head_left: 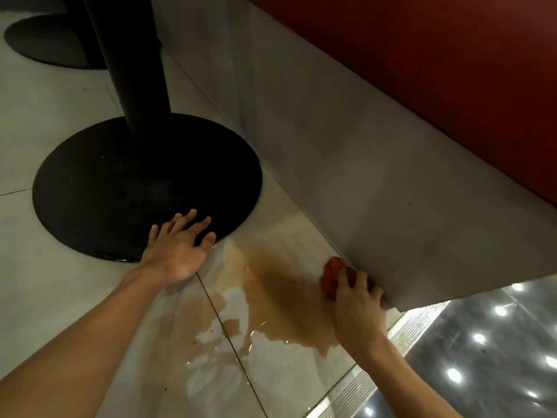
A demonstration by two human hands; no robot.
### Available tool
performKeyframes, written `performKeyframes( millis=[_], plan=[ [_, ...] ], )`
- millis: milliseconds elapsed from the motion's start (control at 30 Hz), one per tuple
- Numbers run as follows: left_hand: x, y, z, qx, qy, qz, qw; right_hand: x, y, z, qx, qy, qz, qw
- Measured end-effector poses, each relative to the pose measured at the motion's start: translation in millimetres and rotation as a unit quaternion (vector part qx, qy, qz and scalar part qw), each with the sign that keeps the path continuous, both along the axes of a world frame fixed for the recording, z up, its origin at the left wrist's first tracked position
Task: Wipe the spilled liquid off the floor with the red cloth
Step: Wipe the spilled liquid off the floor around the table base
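Observation:
A brown puddle of spilled liquid (271,294) spreads over the pale floor tiles between my two hands. My right hand (358,309) grips a bunched red cloth (331,274) at the puddle's right edge, pressed against the floor close to the grey bench base. Only the cloth's upper left part shows; my fingers cover the remainder. My left hand (177,245) lies flat with fingers spread, palm on the floor and fingertips on the rim of a black round table base (126,188), just left of the puddle.
A black pole (132,55) rises from the round base. A second black base (45,40) sits at the far left. A grey bench plinth (376,176) with a red seat front (437,55) runs along the right. A metal grate strip (391,357) and glossy dark floor lie at lower right.

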State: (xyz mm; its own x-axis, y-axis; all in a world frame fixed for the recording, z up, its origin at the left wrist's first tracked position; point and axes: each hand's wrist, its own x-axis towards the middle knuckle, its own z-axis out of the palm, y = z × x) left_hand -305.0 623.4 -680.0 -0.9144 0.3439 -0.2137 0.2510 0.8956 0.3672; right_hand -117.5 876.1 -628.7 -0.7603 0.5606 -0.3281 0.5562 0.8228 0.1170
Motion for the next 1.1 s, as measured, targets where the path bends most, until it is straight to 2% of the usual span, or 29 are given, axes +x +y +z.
performKeyframes(
  millis=[233, 433, 667, 767, 833, 900, 967, 1067, 1100],
  plan=[
    [-2, 1, 0, -0.015, -0.002, 0.001, 1.0, 41, -20, -11, 0.02, 0.052, 0.002, 0.998],
    [0, 1, 1, -0.012, -0.002, -0.005, 1.0, 61, -59, -17, -0.034, 0.102, 0.037, 0.993],
    [1, -1, -2, -0.012, 0.005, -0.011, 1.0, 71, -97, -7, -0.117, 0.097, 0.099, 0.983],
    [-1, -2, -2, -0.004, -0.005, -0.012, 1.0, 69, -96, 7, -0.205, 0.136, 0.121, 0.962],
    [-3, -3, -1, 0.0, -0.016, -0.013, 1.0, 64, -86, 20, -0.299, 0.193, 0.087, 0.93],
    [-4, -4, -2, -0.001, -0.018, -0.014, 1.0, 59, -67, 28, -0.336, 0.259, 0.053, 0.904],
    [-4, -3, -2, 0.0, -0.012, -0.015, 1.0, 53, -45, 30, -0.315, 0.315, 0.035, 0.894],
    [-1, -2, -1, 0.001, -0.006, -0.012, 1.0, 46, -11, 22, -0.207, 0.382, 0.026, 0.9],
    [0, -2, -1, -0.001, -0.006, -0.009, 1.0, 45, -2, 17, -0.179, 0.377, 0.022, 0.909]
  ],
)
